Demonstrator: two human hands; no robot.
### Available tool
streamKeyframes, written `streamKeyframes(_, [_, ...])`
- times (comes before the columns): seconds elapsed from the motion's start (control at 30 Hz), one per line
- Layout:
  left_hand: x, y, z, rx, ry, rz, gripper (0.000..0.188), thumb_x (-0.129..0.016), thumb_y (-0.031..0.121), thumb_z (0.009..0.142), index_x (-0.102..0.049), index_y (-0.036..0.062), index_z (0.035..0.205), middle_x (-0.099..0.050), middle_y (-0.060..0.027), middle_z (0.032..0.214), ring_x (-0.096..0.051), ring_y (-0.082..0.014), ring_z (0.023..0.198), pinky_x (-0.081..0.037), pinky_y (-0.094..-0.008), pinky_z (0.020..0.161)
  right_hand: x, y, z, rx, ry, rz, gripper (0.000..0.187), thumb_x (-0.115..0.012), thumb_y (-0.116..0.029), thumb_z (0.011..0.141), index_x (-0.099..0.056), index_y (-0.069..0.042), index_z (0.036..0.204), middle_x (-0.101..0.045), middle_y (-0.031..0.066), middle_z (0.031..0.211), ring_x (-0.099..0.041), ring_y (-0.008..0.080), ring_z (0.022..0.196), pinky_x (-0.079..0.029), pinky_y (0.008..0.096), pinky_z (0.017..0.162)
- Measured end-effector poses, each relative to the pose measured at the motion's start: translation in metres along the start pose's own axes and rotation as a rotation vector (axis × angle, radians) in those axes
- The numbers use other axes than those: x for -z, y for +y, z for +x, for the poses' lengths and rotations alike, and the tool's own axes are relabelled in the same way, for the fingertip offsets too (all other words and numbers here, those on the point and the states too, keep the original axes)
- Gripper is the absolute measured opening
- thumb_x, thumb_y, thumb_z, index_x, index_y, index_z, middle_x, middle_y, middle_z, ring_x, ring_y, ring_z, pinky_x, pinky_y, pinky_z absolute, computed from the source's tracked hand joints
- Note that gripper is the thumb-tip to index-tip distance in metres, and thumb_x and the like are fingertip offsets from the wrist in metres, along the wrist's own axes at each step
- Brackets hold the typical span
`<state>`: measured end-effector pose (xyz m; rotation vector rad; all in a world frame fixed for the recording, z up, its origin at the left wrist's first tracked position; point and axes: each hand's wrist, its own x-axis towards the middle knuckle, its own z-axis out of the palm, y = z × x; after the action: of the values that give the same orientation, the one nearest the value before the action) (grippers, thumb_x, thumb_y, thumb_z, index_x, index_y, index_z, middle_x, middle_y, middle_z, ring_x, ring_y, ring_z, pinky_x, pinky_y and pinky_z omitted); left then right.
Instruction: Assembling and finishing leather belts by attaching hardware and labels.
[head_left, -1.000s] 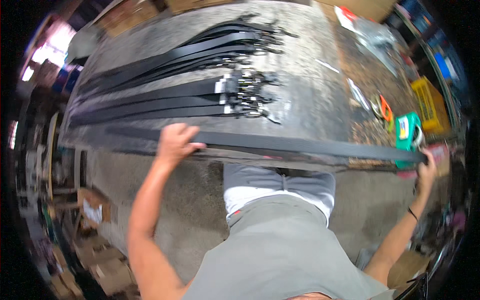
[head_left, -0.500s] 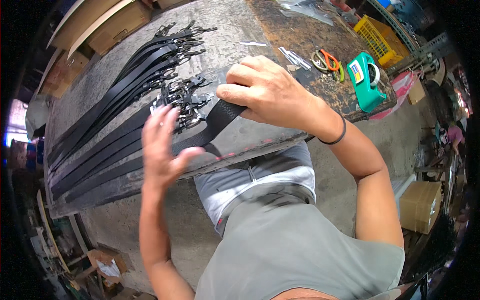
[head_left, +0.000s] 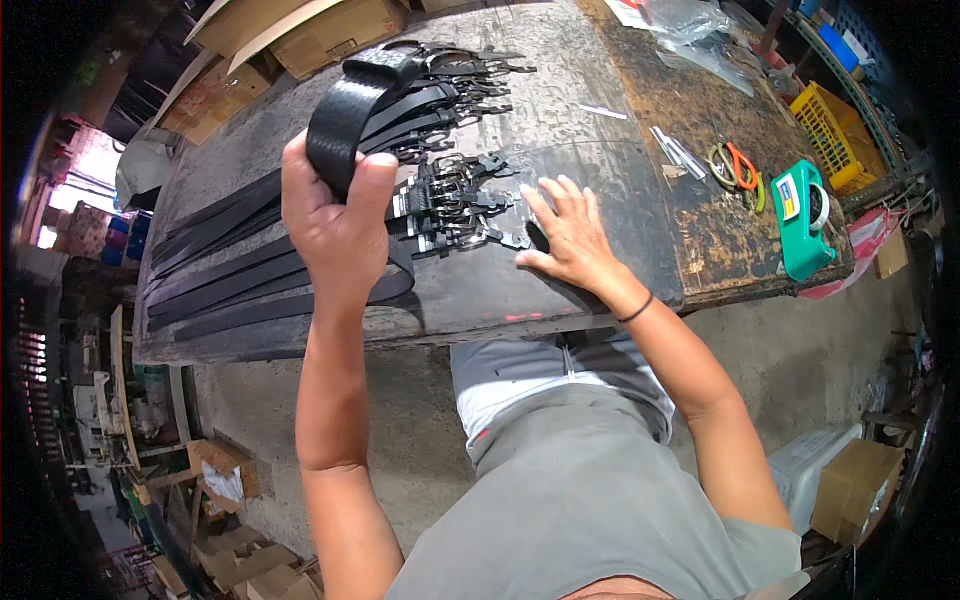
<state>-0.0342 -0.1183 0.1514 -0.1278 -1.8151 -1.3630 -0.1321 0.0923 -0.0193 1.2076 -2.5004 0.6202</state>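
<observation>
My left hand (head_left: 338, 228) is raised over the bench with a folded black webbing strap (head_left: 342, 125) gripped between thumb and fingers; the strap stands up in a loop. Flat on the bench, fingers spread, rests my right hand (head_left: 572, 238), with a small dark piece partly hidden by its thumb side. Between the hands lies a cluster of metal clips and buckles (head_left: 462, 200) at the ends of several black straps (head_left: 235, 270). Behind the raised strap a second bunch of clips (head_left: 480, 75) reaches toward the far side.
On the bench (head_left: 600, 160) to the right are thin white strips (head_left: 675, 150), scissors (head_left: 740, 165) with orange handles and a green tape dispenser (head_left: 800, 220). A yellow crate (head_left: 830, 135) stands beyond. Cardboard boxes (head_left: 335, 35) sit at the far left, clear plastic bags (head_left: 690, 30) at the back.
The black strap that my right hand held is now up in my left hand, further left and higher. My right hand has opened and come down onto the bench. The view has shifted.
</observation>
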Motion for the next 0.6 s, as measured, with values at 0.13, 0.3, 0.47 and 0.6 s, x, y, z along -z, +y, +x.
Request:
streamKeyframes(0.13, [0.01,0.01,-0.007,-0.066,0.017,0.012,0.029,-0.059,0.006,0.091,-0.048,-0.0004,0.117,-0.053,-0.0024,0.078,-0.046,-0.0057,0.054,-0.039,-0.0195,0.045,-0.026,0.019,0.027,-0.14,0.091,-0.094,0.091,-0.074,-0.052,0.071,-0.038,-0.01,0.143,-0.039,0.0201,0.139,-0.032,0.0407,0.132,-0.026,0.0571,0.106])
streamKeyframes(0.3, [0.038,0.02,-0.008,-0.071,0.056,0.087,0.027,-0.057,0.018,0.096,-0.046,0.0021,0.115,-0.052,-0.0023,0.075,-0.046,-0.0072,0.053,-0.038,-0.0199,0.045,0.003,0.056,0.027,-0.192,-0.206,-0.151,0.086,-0.059,-0.06,0.083,-0.032,-0.009,0.147,-0.023,0.0175,0.155,-0.017,0.0375,0.144,-0.016,0.0581,0.113])
streamKeyframes(0.47, [0.041,0.029,0.014,-0.175,0.007,0.023,0.034,-0.064,0.022,0.094,-0.049,-0.0003,0.115,-0.054,-0.0039,0.075,-0.047,-0.0055,0.053,-0.038,-0.0187,0.044,0.031,0.098,-0.032,-0.321,-0.339,-0.237,0.084,-0.047,-0.065,0.087,-0.033,-0.008,0.147,-0.021,0.0168,0.157,-0.014,0.0351,0.146,-0.008,0.0605,0.114])
streamKeyframes(0.6, [0.04,0.032,0.027,-0.226,-0.037,-0.001,0.043,-0.065,0.035,0.093,-0.052,-0.0003,0.115,-0.053,0.0002,0.068,-0.047,-0.0032,0.053,-0.037,-0.0167,0.044,0.029,-0.014,-0.043,0.111,-0.261,-0.099,0.084,-0.061,-0.063,0.076,-0.044,-0.008,0.138,-0.038,0.0184,0.144,-0.03,0.0378,0.137,-0.022,0.063,0.107])
